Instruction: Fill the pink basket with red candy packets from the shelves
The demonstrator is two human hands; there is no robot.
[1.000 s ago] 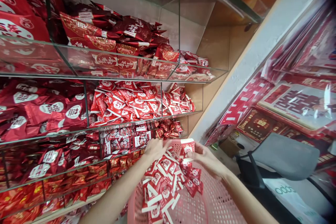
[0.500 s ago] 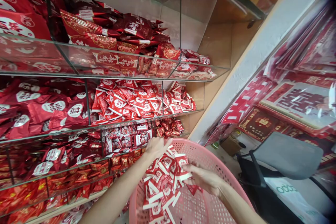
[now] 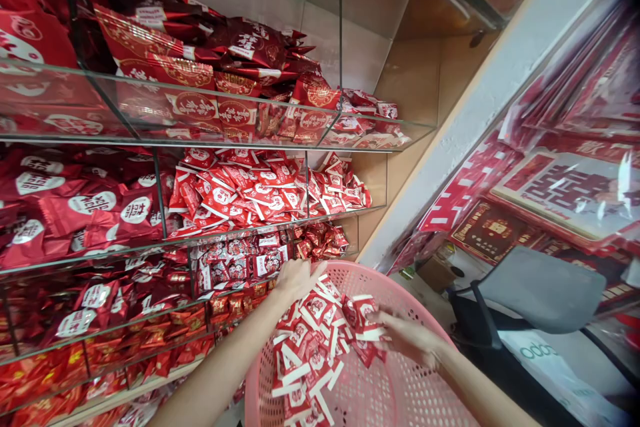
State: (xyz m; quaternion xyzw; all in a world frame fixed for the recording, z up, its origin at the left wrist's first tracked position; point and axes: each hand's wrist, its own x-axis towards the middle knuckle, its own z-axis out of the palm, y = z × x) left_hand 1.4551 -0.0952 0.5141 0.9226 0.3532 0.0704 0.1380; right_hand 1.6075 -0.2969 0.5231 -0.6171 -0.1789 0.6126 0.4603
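Beside glass shelves (image 3: 220, 146), the left hand (image 3: 296, 280) grips a pink basket (image 3: 387, 285) (perforated plastic) while the right hand (image 3: 411, 339) pinches a packet (image 3: 367, 317).

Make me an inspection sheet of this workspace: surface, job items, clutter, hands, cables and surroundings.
Surface: pink, round, perforated plastic basket, in front of the person.
Job items: small red-and-white wrapped packets, heaped loosely toward the basket's left side.
Clutter: white plastic bag with green lettering, at a grey-and-black chair.
Left hand: at the basket's far-left rim; grip unclear.
Right hand: fingertips at one red-and-white packet above the basket; blurred, grip unclear.
Cables: nothing seen.
Surroundings: wood-sided shelves with clear glass fronts at left, holding red packets; red-and-white packaged goods at right.
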